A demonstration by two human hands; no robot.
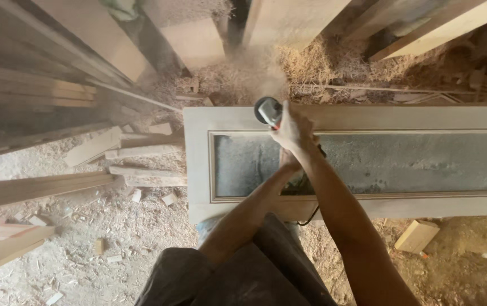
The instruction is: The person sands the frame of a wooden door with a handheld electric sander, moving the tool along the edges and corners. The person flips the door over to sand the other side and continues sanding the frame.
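Observation:
A long pale wooden door frame [198, 164] with a grey dusty panel [402, 161] lies flat across the view. My right hand [291, 131] grips a small power sander [268, 111] pressed on the frame's far rail near its left end. Dust sprays up from the tool. Lower on the tool body is my left hand [289, 161], mostly hidden behind my right forearm. A black cord [313, 214] drops from the tool over the near rail.
Sawdust and shavings cover the floor. Loose planks [39, 190] and offcuts lie at the left. Boards [289, 20] lean at the back. A wood block [416, 235] sits near the frame's front right. My dark-clothed knees [238, 277] are at the bottom.

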